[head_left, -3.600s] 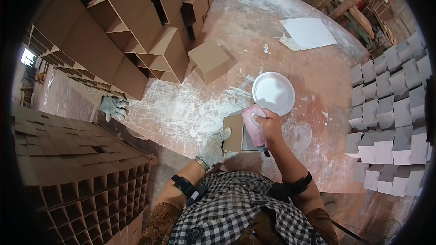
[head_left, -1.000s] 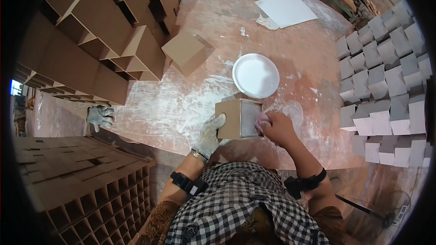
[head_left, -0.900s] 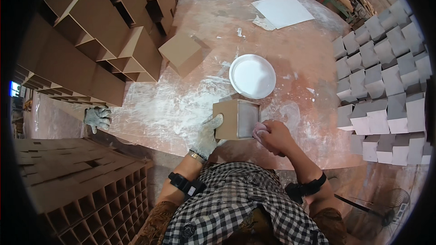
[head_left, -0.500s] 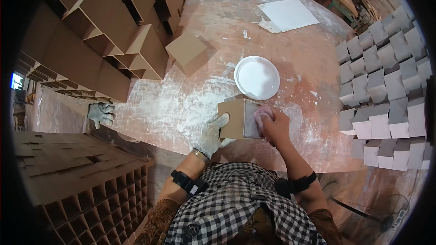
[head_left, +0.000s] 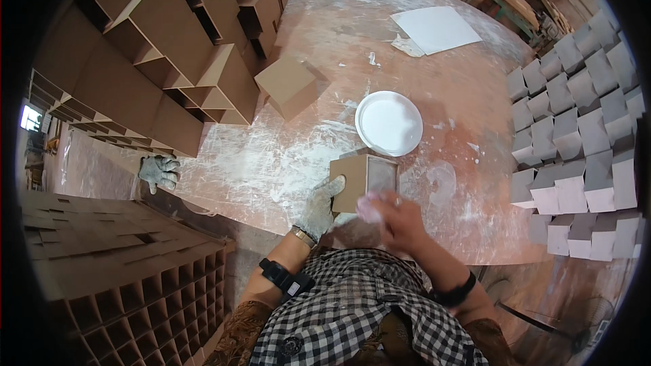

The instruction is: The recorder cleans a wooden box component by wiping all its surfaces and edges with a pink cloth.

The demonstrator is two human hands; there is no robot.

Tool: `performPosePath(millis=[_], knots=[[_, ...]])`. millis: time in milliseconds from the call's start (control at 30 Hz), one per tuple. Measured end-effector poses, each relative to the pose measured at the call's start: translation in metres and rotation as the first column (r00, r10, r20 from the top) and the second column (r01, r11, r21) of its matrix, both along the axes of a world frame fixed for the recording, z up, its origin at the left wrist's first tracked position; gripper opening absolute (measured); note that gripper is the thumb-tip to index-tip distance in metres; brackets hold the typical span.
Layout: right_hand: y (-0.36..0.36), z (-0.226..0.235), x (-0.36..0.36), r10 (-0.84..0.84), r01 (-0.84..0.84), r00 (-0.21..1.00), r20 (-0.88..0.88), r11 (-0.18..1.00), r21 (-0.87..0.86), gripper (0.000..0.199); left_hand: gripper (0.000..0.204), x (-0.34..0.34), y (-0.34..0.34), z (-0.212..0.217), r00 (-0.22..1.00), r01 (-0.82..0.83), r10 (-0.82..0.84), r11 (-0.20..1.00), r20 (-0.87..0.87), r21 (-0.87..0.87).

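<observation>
A small brown cardboard box (head_left: pixel 347 181) sits near the table's front edge, its grey-white coated end turned right. My left hand (head_left: pixel 320 207), in a whitish work glove, grips the box from the left with its thumb on top. My right hand (head_left: pixel 401 220) is bare and closed on a pink sponge (head_left: pixel 369 208), slightly blurred, at the near corner of the coated end. Just beyond the box stands a round white dish (head_left: pixel 389 123) with white matter inside.
Brown boxes (head_left: pixel 163 34) are stacked at the left, with one loose box (head_left: pixel 287 87) beside them. Grey-white coated boxes (head_left: pixel 576 129) are piled at the right. A white sheet (head_left: pixel 437 29) lies far back; an unworn glove (head_left: pixel 159 172) rests at the left edge.
My right hand has moved with the sponge from the right side of the coated end toward me and left. My left hand keeps its hold; the whole view has shifted slightly.
</observation>
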State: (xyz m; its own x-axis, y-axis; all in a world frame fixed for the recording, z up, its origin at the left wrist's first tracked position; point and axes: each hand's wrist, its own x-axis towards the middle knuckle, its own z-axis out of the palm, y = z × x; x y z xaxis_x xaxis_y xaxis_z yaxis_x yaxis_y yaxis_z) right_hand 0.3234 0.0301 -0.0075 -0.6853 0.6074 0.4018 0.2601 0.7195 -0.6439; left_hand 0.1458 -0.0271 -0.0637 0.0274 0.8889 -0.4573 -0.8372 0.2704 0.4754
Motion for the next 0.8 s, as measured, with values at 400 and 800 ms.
performPosePath(millis=[400,800], knots=[[0.063,-0.017,-0.039,-0.491,0.49,0.869,-0.056,0.871,-0.039,0.029,0.036,0.007,0.007,-0.002,0.997,-0.045,0.047,0.999,-0.066,0.018],[0.032,0.002,-0.042,-0.503,0.499,0.864,-0.031,0.862,-0.089,0.028,0.039,0.001,0.005,-0.011,1.0,-0.002,0.002,1.0,-0.021,-0.005]])
